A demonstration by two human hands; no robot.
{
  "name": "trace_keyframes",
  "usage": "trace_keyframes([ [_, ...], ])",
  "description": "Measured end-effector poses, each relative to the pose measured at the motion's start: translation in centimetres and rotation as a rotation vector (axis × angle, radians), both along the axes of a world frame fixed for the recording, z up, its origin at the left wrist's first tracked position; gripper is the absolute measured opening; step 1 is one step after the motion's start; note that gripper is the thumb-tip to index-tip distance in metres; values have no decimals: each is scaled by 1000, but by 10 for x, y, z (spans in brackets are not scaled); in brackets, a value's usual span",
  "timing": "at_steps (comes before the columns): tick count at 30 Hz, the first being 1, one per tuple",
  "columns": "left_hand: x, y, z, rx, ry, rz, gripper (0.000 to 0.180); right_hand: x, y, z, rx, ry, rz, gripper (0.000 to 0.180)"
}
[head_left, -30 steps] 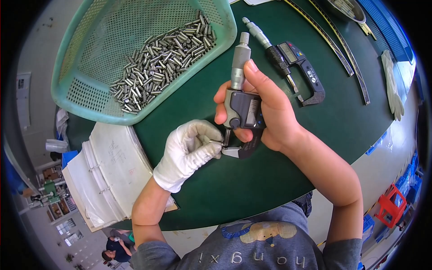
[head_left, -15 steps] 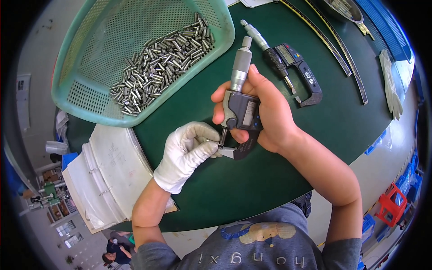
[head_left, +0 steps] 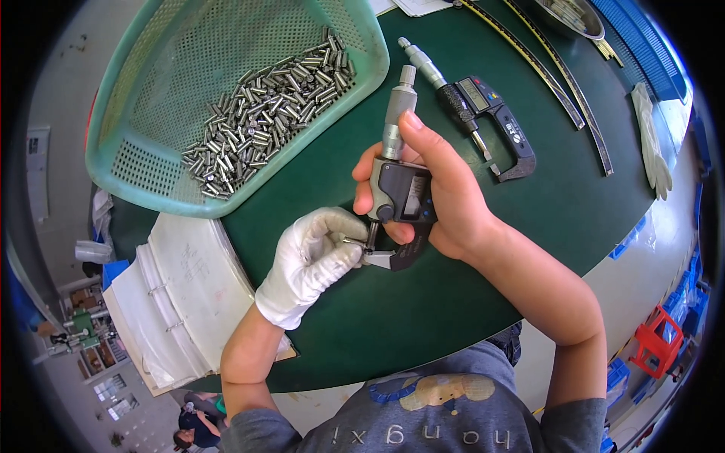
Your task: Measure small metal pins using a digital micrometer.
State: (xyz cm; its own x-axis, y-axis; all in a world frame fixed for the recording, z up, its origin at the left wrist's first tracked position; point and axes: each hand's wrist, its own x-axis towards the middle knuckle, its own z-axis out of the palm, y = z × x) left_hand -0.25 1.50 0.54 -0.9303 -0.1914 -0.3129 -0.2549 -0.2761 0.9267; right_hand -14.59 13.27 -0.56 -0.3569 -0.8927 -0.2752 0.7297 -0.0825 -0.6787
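Just below the right side of a mint-green perforated basket (head_left: 174, 83), a white-gloved left hand (head_left: 302, 264) pinches a slim metal pin (head_left: 353, 241) between thumb and fingers, presenting it at the measuring gap of a digital micrometer (head_left: 393, 177). Whether both measuring faces touch the pin cannot be told. The bare right hand (head_left: 445, 192), farther to the right of the basket, is wrapped around the micrometer's body, thumb alongside the grey thimble. The hands are close to each other, each clamped on its own object, over a dark green bench (head_left: 408, 325).

Inside the basket, short shiny pins (head_left: 264, 113) lie heaped toward its right side. To the right of the basket, a second digital micrometer (head_left: 476, 102) rests on the bench, its thimble end pointing toward the basket. Farther right of the basket lie two yellow-edged strips (head_left: 536, 72) and, well apart from it, a limp pale glove (head_left: 648, 140) near a blue plastic basket (head_left: 646, 45). Directly below the green basket, an open ring binder (head_left: 200, 279) shows its pages. Across the bench from the basket, far to the lower right, a red stool (head_left: 655, 343) stands on the floor.
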Motion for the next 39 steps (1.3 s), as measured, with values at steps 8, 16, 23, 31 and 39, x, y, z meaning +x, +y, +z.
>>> trace_keyframes([
  [8, -5, -3, 8, 3, -170, -8, 25, -1, 1, -1, -4, -18, -17, 62],
  [16, -2, -4, 2, 5, -151, 20, 24, 2, -1, -2, -3, 19, -20, 60],
  [23, 0, -3, -1, 10, -93, 53, 20, 2, -1, -1, -29, -96, -55, 60],
  [31, -1, 1, -1, -21, -119, 115, 18, 1, 0, -3, -70, -130, -46, 56],
  [39, -1, 0, -4, -36, -90, 46, 21, 2, 1, -2, -28, -71, -88, 54],
])
